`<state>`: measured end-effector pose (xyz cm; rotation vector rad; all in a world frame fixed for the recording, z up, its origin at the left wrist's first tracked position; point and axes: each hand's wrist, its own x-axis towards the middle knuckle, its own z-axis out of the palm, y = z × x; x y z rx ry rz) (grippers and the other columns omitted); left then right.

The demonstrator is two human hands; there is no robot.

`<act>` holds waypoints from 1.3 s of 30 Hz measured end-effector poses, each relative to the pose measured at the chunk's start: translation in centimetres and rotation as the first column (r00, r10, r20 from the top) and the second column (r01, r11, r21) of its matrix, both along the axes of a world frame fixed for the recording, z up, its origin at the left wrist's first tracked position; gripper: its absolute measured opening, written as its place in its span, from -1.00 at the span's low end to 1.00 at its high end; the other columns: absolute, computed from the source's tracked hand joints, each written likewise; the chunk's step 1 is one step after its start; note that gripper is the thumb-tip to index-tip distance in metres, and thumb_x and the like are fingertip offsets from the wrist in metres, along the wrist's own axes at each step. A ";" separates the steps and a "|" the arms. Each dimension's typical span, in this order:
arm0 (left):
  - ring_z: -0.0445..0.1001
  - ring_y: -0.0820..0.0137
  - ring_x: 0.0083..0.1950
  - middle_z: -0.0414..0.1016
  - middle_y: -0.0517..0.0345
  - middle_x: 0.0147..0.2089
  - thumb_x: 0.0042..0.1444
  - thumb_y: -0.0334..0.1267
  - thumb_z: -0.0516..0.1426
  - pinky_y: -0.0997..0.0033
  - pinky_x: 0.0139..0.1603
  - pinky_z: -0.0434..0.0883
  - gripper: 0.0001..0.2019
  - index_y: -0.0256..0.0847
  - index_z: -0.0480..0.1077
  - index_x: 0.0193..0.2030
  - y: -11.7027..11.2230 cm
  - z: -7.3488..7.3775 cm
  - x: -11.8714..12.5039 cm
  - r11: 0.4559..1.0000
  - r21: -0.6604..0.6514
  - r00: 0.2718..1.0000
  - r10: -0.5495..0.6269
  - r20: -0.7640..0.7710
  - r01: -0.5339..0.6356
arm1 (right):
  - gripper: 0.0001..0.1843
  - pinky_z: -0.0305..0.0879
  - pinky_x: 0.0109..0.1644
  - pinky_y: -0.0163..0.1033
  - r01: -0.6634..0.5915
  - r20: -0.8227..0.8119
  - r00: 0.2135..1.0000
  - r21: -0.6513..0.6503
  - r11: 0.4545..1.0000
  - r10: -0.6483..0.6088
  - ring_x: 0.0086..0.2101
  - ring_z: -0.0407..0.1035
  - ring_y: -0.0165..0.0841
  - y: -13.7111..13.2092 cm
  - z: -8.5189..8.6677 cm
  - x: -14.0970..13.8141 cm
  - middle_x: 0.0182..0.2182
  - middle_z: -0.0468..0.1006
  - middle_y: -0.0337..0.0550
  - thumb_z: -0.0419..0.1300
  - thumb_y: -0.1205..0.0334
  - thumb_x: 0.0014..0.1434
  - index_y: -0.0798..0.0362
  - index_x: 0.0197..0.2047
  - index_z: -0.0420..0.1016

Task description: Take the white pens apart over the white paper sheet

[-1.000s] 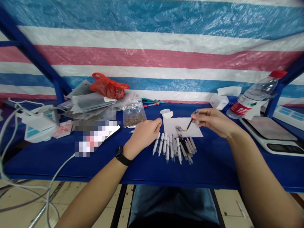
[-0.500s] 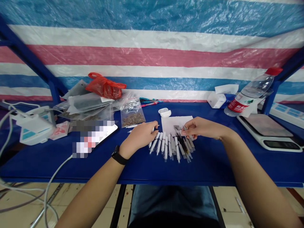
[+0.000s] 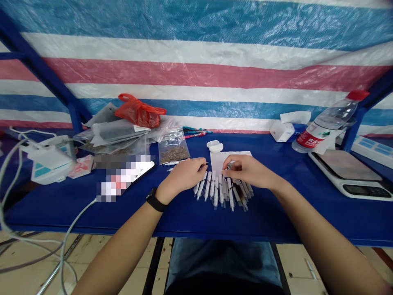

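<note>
Blue desk (image 3: 270,217) carries a fan of slim plastic syringes (image 3: 216,192), lying side by side just below a white paper sheet (image 3: 236,155). Left hand (image 3: 183,176) rests beside the syringes, and its fingers pinch a thin small object (image 3: 205,163), too small for naming. Right hand (image 3: 250,170) lies over the paper's lower edge with fingers curled down; I cannot tell if it grasps something. These syringes seem light and stiff, but round and maybe slippery, so the middle of the barrel is the best place for taking hold.
</note>
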<state>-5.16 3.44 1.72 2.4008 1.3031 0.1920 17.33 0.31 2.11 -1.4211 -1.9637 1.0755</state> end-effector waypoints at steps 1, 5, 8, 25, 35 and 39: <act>0.39 0.31 -0.47 0.37 0.22 -0.51 0.37 -0.24 -0.05 0.37 -0.40 0.10 -0.76 -0.13 0.27 -0.35 0.0 0.0 0.0 1.000 0.006 1.000 0.001 -0.002 -0.001 | -0.81 0.06 -0.49 -0.32 -0.003 0.026 1.000 0.048 0.999 0.002 -0.65 0.19 -0.46 -0.2 -0.2 -0.6 -0.70 0.34 -0.42 0.26 0.07 0.18 0.00 -0.34 0.47; 0.44 0.28 -0.38 0.45 0.17 -0.43 0.38 -0.24 -0.05 0.37 -0.37 0.13 -0.76 -0.13 0.28 -0.33 0.0 -0.2 0.1 1.000 0.020 1.000 0.009 -0.016 -0.009 | -0.82 0.06 -0.46 -0.31 -0.027 0.118 0.993 0.115 0.993 0.014 -0.66 0.22 -0.46 -0.7 -0.8 -2.2 -0.73 0.37 -0.41 0.22 0.15 0.22 0.00 -0.40 0.44; 0.43 0.28 -0.40 0.42 0.19 -0.47 0.40 -0.19 -0.06 0.37 -0.41 0.11 -0.75 -0.13 0.32 -0.29 0.1 0.2 -0.2 1.000 0.001 0.999 0.026 -0.023 -0.026 | -0.79 0.09 -0.45 -0.30 -0.076 0.117 0.991 0.079 0.994 0.067 -0.67 0.24 -0.44 -0.8 -0.7 -2.4 -0.72 0.43 -0.37 0.22 0.09 0.24 0.00 -0.38 0.48; 0.51 0.21 -0.11 0.53 0.06 -0.15 0.14 -0.27 0.10 0.35 -0.25 0.29 -0.92 -0.15 0.41 -0.26 2.2 0.5 -3.7 0.981 0.162 0.979 0.135 -0.155 -0.109 | -0.63 0.09 -0.43 -0.21 0.303 0.029 0.928 0.521 0.798 -0.372 -0.63 0.20 -0.35 -0.2 0.8 -0.8 -0.70 0.36 -0.28 0.15 -0.13 0.21 -0.05 -0.46 0.42; 0.54 0.15 -0.18 0.57 0.05 -0.23 0.05 -0.29 0.17 0.35 -0.36 0.21 -0.94 -0.16 0.36 -0.39 1.9 0.9 -3.3 0.977 0.151 0.953 0.182 -0.242 -0.148 | -0.62 0.07 -0.41 -0.22 0.327 0.014 0.919 0.534 0.780 -0.394 -0.62 0.16 -0.37 0.1 0.4 -0.6 -0.70 0.30 -0.31 0.15 -0.14 0.21 -0.05 -0.47 0.40; 0.50 0.26 -0.27 0.56 0.15 -0.30 0.07 -0.30 0.14 0.36 -0.35 0.21 -0.98 -0.15 0.36 -0.35 1.7 1.3 -3.2 0.986 0.132 0.993 0.106 -0.049 -0.099 | -0.49 0.06 -0.43 -0.24 0.301 0.018 0.941 0.416 0.858 -0.339 -0.61 0.16 -0.39 0.0 -0.1 -1.1 -0.70 0.32 -0.28 0.12 -0.22 0.23 -0.03 -0.56 0.32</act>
